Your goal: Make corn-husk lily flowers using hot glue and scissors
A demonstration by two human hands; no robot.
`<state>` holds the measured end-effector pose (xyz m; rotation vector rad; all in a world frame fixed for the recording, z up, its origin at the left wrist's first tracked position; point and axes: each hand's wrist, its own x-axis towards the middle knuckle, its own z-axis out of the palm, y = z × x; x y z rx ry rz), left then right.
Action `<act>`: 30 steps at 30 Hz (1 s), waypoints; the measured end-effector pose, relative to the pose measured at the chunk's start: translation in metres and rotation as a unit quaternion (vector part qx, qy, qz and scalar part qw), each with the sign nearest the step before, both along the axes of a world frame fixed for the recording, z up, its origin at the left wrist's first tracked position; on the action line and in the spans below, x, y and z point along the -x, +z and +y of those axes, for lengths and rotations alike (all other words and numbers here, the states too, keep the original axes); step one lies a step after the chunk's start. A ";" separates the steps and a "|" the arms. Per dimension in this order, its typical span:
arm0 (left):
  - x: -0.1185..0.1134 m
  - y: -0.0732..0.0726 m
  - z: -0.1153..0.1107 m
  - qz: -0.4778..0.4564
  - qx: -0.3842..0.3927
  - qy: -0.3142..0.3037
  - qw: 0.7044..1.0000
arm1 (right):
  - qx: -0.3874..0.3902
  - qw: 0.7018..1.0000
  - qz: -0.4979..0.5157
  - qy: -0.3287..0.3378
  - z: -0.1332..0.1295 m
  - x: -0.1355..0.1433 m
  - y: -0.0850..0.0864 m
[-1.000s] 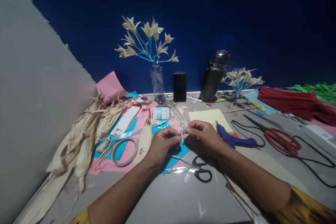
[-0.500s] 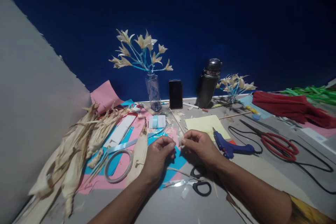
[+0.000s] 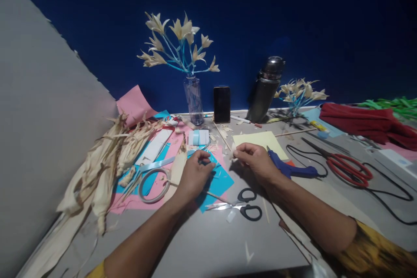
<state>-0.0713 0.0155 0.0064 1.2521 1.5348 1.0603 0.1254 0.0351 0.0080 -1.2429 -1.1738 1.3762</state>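
My right hand (image 3: 257,163) is closed in a pinch on a small pale piece of corn husk (image 3: 233,149), held above the table near the yellow paper (image 3: 257,139). My left hand (image 3: 195,173) hovers over the blue paper (image 3: 221,182) with thumb and fingers apart; nothing shows between them. Below the hands lie black-handled scissors (image 3: 250,213), with a thin stick beside their blades. A blue glue gun (image 3: 301,171) rests right of my right hand. Left of my left wrist are a roll of tape (image 3: 141,193) and a broad corn husk (image 3: 177,167).
Dried husks (image 3: 104,182) pile up at the left. Husk flowers stand in a clear vase (image 3: 194,102), beside a phone (image 3: 222,104) and a dark thermos (image 3: 265,91). Large red-handled scissors (image 3: 350,169), a cord and a red cloth (image 3: 365,126) lie at the right.
The camera view has tipped down slightly. My hands have drawn apart, and the left fingers have spread from their earlier pinch. The right hand still holds the husk piece.
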 end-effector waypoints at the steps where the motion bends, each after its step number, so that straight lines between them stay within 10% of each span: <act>1: 0.001 0.001 0.001 0.010 -0.010 0.013 1.000 | -0.001 1.000 -0.001 -0.001 0.001 -0.001 -0.001; 14: -0.017 0.012 -0.022 -0.167 0.027 -0.100 0.980 | 0.021 0.996 0.040 0.077 -0.019 0.014 0.010; 19: -0.015 0.007 -0.020 -0.185 0.066 -0.091 0.976 | -0.026 0.979 -0.135 0.148 -0.004 -0.004 0.022; 21: -0.014 0.005 -0.017 -0.203 0.081 -0.086 0.972 | -0.099 0.916 -0.342 0.182 0.021 -0.020 0.035; 23: -0.014 0.005 -0.016 -0.208 0.084 -0.083 0.971 | -0.170 0.766 -0.598 0.163 0.052 -0.036 0.049; 24: -0.014 0.005 -0.016 -0.204 0.084 -0.083 0.972 | -0.168 0.736 -0.640 0.146 0.068 -0.042 0.053; 30: -0.012 0.003 -0.014 -0.187 0.083 -0.074 0.976 | -0.149 0.670 -0.715 0.133 0.138 -0.035 0.040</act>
